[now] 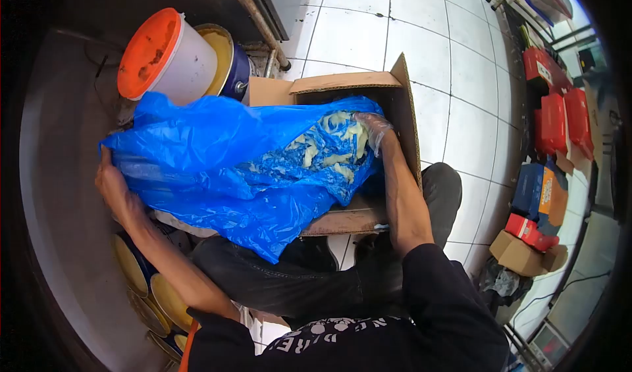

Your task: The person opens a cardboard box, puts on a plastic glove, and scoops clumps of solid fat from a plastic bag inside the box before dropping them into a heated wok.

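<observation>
The left hand (113, 186) gripped the blue plastic bag (224, 168) at its 9 o'clock edge. The bag's long axis ran 9 to 3 o'clock, draped over the cardboard box (342, 85). At 3 o'clock the gloved right hand (372, 127) lay in the pale yellow paste (329, 149); whether it was closed, I could not tell.

White tiled floor (474, 76) bears a cardboard box (401, 108) and tubs (191, 56).
</observation>
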Action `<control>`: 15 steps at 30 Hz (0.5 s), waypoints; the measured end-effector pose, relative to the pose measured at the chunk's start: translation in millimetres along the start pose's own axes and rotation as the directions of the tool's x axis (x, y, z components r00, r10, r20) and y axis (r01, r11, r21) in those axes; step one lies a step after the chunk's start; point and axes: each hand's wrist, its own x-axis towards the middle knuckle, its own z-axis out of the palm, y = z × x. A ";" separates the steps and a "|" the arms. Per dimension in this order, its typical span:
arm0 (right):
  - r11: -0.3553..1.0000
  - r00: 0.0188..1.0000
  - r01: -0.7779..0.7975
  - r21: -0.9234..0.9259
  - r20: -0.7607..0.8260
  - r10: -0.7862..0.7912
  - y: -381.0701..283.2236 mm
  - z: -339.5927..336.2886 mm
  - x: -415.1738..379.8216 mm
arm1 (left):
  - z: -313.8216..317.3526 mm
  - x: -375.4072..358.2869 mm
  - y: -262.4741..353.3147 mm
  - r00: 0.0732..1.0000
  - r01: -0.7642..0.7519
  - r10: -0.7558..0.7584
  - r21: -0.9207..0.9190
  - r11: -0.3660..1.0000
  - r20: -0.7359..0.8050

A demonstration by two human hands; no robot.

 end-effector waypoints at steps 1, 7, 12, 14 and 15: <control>1.000 1.000 0.009 -0.024 0.026 -0.008 14.7 -11.1 25.3 | 0.0 -1.1 -0.8 1.000 -0.011 0.011 0.003 1.000 0.012; 0.713 0.910 0.413 -0.567 0.227 -0.346 8.8 -21.3 45.8 | -0.2 -8.9 3.1 0.992 -0.123 0.127 -0.177 0.976 0.014; 0.824 0.985 0.173 -0.539 0.115 -0.132 -39.4 17.1 -5.3 | -0.5 -20.0 12.4 0.988 -0.120 0.142 -0.278 0.953 0.060; 0.732 0.993 -0.114 -0.672 -0.069 0.091 -63.7 30.2 -33.4 | 1.6 -21.1 12.2 0.986 -0.141 0.160 -0.276 0.951 0.048; 0.682 0.978 -0.208 -0.701 -0.136 0.158 -66.7 29.2 -36.6 | 3.3 -21.0 12.3 0.982 -0.164 0.182 -0.277 0.947 0.039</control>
